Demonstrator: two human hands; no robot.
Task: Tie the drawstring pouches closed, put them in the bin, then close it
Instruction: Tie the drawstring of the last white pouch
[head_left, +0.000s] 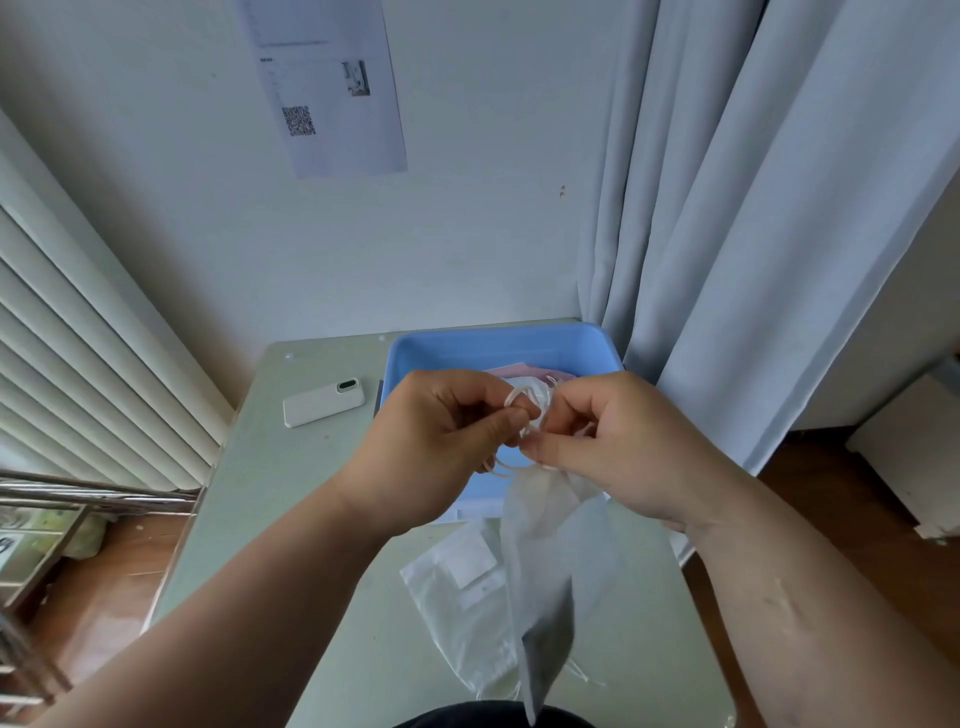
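Note:
A white drawstring pouch (550, 561) hangs in the air over the table, gathered at its top. My left hand (436, 441) and my right hand (618, 447) both pinch its white drawstring (519, 415), which loops between my fingertips just above the pouch's neck. Behind my hands stands the open blue bin (467, 348), with a pink pouch (514, 371) partly visible inside it. Another translucent white pouch (462, 597) lies flat on the table under the hanging one.
A white phone (323, 403) lies on the pale green table (270, 493) left of the bin. A dark flat edge (378, 399) peeks out at the bin's left side. Grey curtains (753, 234) hang at the right, and a ribbed radiator (78, 364) stands at the left.

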